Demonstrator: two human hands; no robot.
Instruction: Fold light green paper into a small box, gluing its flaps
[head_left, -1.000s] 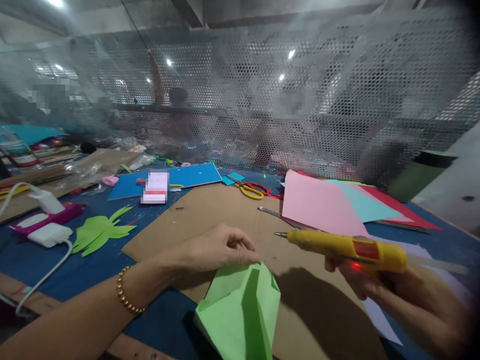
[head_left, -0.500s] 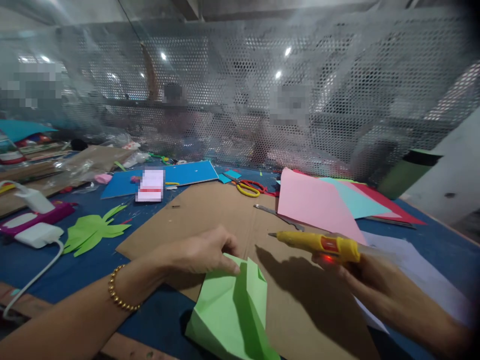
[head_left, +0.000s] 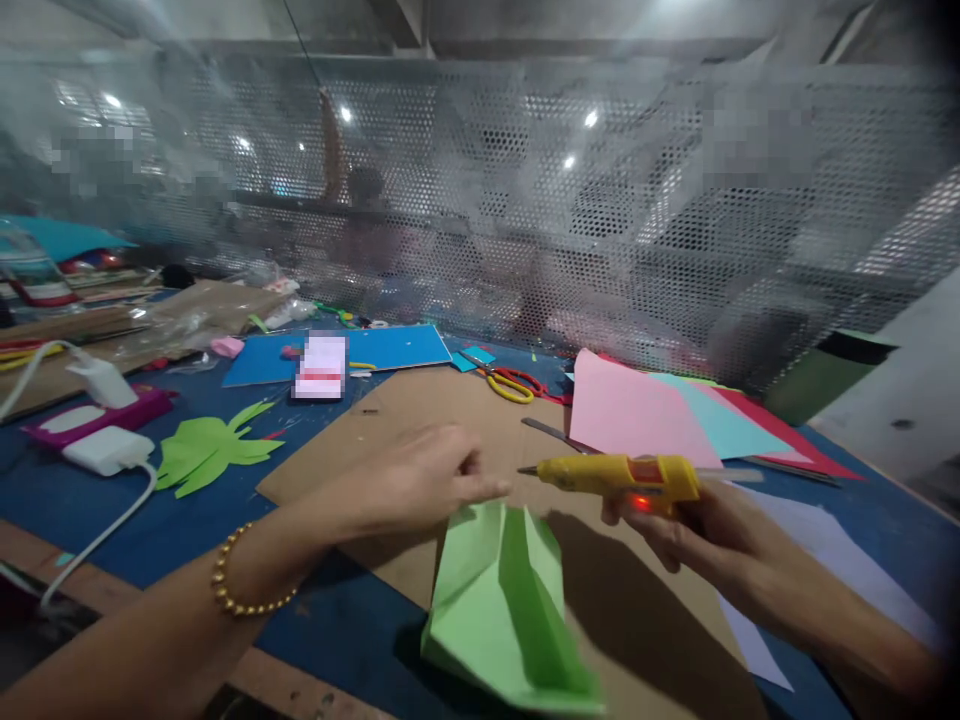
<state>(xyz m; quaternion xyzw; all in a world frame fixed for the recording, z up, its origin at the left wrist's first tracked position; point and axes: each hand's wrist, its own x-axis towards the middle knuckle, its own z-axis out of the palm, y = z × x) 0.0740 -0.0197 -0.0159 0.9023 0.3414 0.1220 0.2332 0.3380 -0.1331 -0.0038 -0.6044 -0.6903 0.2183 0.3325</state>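
Note:
My left hand (head_left: 431,475), fingers curled and a beaded bracelet on the wrist, is at the top edge of a folded light-green paper piece (head_left: 487,600). Its thumb lies along that edge; the fingertips are partly hidden. The paper piece is open like a pocket, with a shadowed fold inside, above a brown cardboard sheet (head_left: 420,400). My right hand (head_left: 697,540) is wrapped around a yellow glue gun (head_left: 615,475) with a red light glowing. A clear glue stick juts from its back. The nozzle points left, just above the paper's top edge and apart from it.
Yellow- and red-handled scissors (head_left: 510,383) and a metal blade (head_left: 551,434) lie beyond. Pink paper (head_left: 637,410) tops coloured sheets at right. Green paper leaves (head_left: 210,450), a purple power strip (head_left: 105,415) with white plugs, and a blue board (head_left: 397,347) lie at left and back.
The glue gun has moved left, its nozzle nearer my left hand and the paper piece. My left thumb has shifted up to the paper's top edge. The view has swung slightly left.

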